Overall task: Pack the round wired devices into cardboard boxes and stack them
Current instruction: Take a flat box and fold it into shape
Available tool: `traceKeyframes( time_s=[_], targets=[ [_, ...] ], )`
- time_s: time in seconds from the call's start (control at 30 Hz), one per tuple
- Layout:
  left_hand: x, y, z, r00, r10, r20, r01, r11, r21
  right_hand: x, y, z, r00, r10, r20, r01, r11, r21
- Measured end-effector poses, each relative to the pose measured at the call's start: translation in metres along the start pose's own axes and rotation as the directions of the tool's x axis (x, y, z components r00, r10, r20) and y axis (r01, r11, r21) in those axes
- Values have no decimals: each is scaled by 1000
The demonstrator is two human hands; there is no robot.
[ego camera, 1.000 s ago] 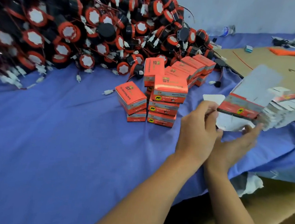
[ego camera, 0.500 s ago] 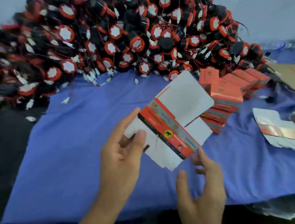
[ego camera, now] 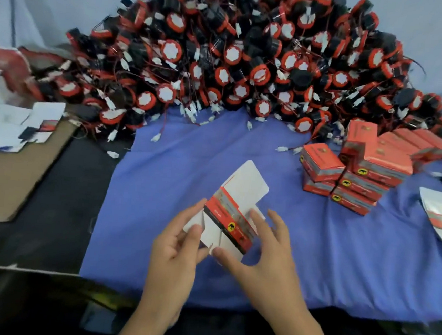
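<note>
Flat box (ego camera: 239, 195) now brought over from the right, L hand (ego camera: 178, 246) & R hand (ego camera: 267, 254) are both pinching it, prob. starting to fold.

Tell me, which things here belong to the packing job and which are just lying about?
Job: flat box held by left hand and right hand; pile of round wired devices; stacked boxes.
Lying about: brown cardboard sheet; blue cloth.
</note>
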State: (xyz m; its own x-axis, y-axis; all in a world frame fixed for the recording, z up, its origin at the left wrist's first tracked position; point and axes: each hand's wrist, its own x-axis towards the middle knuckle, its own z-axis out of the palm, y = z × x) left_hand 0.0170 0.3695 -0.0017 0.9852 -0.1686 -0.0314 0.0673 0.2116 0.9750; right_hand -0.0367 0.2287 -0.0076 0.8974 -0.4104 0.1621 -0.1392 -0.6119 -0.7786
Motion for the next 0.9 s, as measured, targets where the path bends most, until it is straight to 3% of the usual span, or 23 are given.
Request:
traceKeyframes(
  time_s=[0.43,0.63,0.77,0.9],
  targets=[
    [7,7,-16,996,35,82,-42,996,85,10,-16,2,988,156,9,-156,986,59],
    [12,10,-21,978,161,134,-203,887,415,21,-27,-11,977,211,32,-210,926,313],
    [12,16,-19,955,154,253,-238,907,348,28,-36,-17,956,281,89,-285,804,521],
    [6,19,-17,894,74,441,-226,926,304,23,-46,-18,901,367,232,-400,493,773]
  ],
)
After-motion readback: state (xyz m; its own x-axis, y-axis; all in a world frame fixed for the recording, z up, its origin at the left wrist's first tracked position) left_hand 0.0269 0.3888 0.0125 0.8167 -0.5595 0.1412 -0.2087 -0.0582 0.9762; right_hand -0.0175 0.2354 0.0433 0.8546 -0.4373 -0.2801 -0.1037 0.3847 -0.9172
